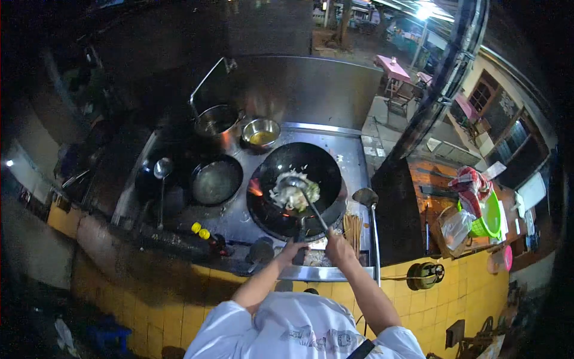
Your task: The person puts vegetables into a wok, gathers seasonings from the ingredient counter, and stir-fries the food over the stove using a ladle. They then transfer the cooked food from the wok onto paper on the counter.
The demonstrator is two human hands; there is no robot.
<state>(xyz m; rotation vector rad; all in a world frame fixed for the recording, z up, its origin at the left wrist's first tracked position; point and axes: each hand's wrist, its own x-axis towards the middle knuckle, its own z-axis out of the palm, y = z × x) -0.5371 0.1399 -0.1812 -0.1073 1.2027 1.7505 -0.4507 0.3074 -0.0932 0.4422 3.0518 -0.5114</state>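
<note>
A black wok (pixel 324 164) sits over the burner, with orange flame showing at its left side. Pale, chopped food with some green in it (pixel 312 190) lies in the wok. My left hand (pixel 291 252) is closed around the wok's handle (pixel 301 230) at the near side. In my right hand (pixel 339 249) is the long handle of a ladle (pixel 317 215), gripped near its end. The ladle's bowl rests among the food, partly covering it.
Left of the wok stand a dark pan of liquid (pixel 216 181), a steel bowl (pixel 261 133) and a pot (pixel 216 122). Another ladle (pixel 162 188) lies farther left. Yellow-capped bottles (pixel 203 232) stand in front. A long-handled spatula (pixel 373 221) and skewers (pixel 353 232) lie right.
</note>
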